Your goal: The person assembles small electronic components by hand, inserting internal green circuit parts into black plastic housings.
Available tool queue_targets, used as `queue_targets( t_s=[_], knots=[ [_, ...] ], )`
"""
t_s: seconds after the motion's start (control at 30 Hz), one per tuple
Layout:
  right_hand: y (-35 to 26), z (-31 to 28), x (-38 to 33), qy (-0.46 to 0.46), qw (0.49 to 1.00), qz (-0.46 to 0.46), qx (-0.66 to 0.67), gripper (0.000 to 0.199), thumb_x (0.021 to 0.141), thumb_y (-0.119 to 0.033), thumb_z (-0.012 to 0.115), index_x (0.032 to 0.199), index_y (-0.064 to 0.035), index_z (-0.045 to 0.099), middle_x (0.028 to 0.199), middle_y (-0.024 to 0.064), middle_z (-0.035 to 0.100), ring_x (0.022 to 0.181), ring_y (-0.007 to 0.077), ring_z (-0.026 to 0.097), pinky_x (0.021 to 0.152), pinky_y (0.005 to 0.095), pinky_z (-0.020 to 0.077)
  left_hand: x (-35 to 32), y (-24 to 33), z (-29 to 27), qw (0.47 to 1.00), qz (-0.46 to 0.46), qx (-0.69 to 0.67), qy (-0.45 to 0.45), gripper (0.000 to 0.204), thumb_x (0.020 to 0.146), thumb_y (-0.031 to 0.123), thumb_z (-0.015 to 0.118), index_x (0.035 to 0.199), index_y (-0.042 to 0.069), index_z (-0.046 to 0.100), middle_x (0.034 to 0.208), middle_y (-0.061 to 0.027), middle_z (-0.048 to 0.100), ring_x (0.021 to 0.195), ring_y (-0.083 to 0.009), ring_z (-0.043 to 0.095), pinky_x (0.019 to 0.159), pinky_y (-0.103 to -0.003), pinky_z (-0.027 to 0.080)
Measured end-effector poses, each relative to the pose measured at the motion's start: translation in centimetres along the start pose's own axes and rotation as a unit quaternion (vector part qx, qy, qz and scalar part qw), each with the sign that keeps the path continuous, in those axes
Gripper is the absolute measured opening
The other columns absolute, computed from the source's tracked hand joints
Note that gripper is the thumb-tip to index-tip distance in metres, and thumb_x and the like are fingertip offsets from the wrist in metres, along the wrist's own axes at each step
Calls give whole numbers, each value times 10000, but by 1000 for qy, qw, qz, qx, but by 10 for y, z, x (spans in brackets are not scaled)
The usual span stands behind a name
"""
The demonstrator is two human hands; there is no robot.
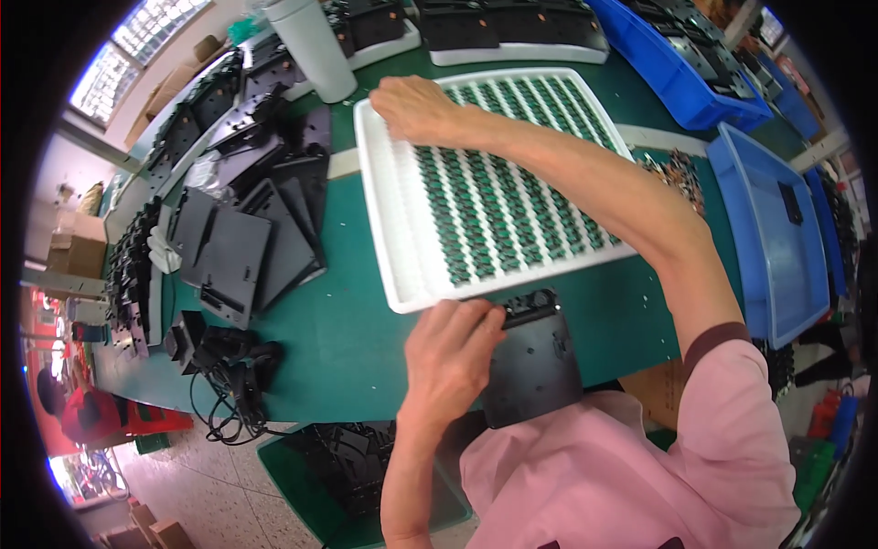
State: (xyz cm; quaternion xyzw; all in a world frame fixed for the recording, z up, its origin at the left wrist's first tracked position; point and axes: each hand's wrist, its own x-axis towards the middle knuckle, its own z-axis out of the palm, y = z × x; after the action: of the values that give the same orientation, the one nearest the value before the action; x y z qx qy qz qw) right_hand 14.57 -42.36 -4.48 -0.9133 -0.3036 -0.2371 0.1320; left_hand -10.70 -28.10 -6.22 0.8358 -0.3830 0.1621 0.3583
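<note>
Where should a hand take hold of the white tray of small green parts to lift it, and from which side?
Grip the white tray by its raised rim, on the two long side edges, coming in from left and right. It lies flat and wide, full of small green parts, so a level two-sided grip would probably keep them from sliding.

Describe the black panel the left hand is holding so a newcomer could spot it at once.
Start at the green table and find the white tray of small green parts. Just below its near edge, the left hand grips a flat black panel, the only one lying apart from the stacked panels at left.
</note>
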Motion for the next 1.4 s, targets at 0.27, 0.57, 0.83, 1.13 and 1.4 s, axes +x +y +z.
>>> queue_targets(
  t_s=[0.27, 0.57, 0.83, 1.13, 1.4],
  knots=[
    [-6, -64, -29, 10, 910, 214, 356, 163, 778, -99, 693, 884, 24, 676, 742, 90, 685, 709, 129, 662, 674, 279, 518, 4, 2, 7, 1000, 12, -1, 13, 278, 623, 32, 756, 888, 37, 675, 883, -40, 645, 763, -225, 575, 661, -355, 488],
    [-107, -152, -211, -89, 790, 359, 490, 182, 820, -3, 625, 984, 56, 681, 795, 97, 697, 727, 110, 639, 665, 260, 508, -5, 1, 3, 999, 25, -18, -17, 306, 609, 18, 773, 900, 42, 684, 892, -37, 641, 759, -233, 573, 644, -352, 495],
    [-128, -140, -254, -17, 813, 387, 434, 147, 837, 9, 678, 980, 30, 650, 887, 111, 665, 792, 167, 669, 694, 289, 524, -2, 5, 4, 999, 38, -5, -22, 326, 610, 22, 781, 921, 45, 688, 903, -42, 644, 749, -237, 568, 629, -347, 491],
    [-129, -130, -266, 8, 877, 331, 349, 172, 806, -3, 739, 962, -13, 669, 871, 54, 586, 731, 137, 610, 627, 261, 505, -2, 4, 3, 999, 32, -11, -32, 341, 601, 22, 783, 928, 37, 688, 909, -53, 645, 748, -242, 567, 625, -354, 490],
    [-123, -131, -261, 7, 949, 199, 243, 268, 724, 12, 761, 979, -32, 691, 891, 61, 589, 800, 216, 600, 653, 317, 494, 0, 5, 4, 999, 28, -9, -32, 345, 593, 18, 782, 925, 29, 690, 903, -58, 644, 747, -243, 569, 625, -354, 488]
  ],
)
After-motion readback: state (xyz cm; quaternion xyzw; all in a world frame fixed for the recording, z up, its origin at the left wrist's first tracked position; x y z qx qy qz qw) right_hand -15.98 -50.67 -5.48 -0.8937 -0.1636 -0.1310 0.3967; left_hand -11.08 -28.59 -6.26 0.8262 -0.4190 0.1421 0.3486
